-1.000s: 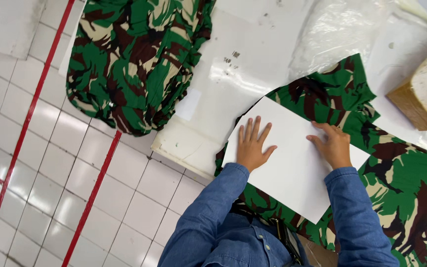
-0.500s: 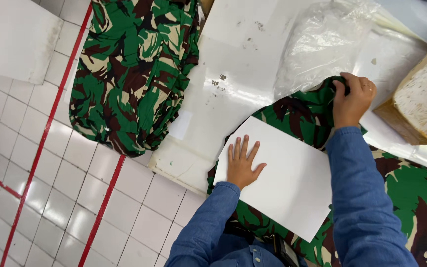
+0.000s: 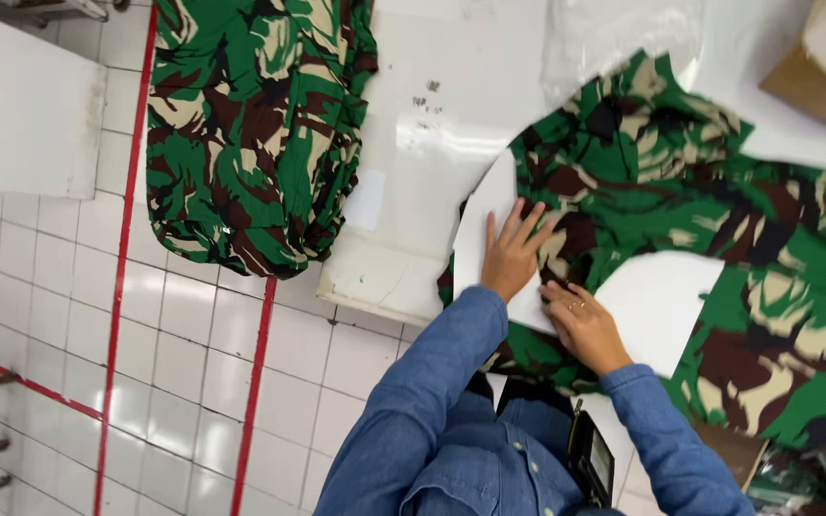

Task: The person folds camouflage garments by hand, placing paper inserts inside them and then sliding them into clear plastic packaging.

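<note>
left hand (image 3: 511,256) | right hand (image 3: 580,323) | flat, gripping nothing (camouflage cloth (image 3: 681,182) overlaps white board (image 3: 657,306))

Table (image 3: 451,115) in the middle and to the right, tiled floor (image 3: 69,315) to its left. Over the table's left edge, a cloth pile (image 3: 250,124) hanging toward the floor. On the table to the right, a spread garment (image 3: 719,191), folded over a flat sheet (image 3: 657,311). Left hand (image 3: 511,253) flat on sheet and garment fold; right hand (image 3: 580,325) just beside it, touching the fold. Clear plastic bag (image 3: 623,38) beyond the garment. Box (image 3: 824,67) at the far right corner.
</note>
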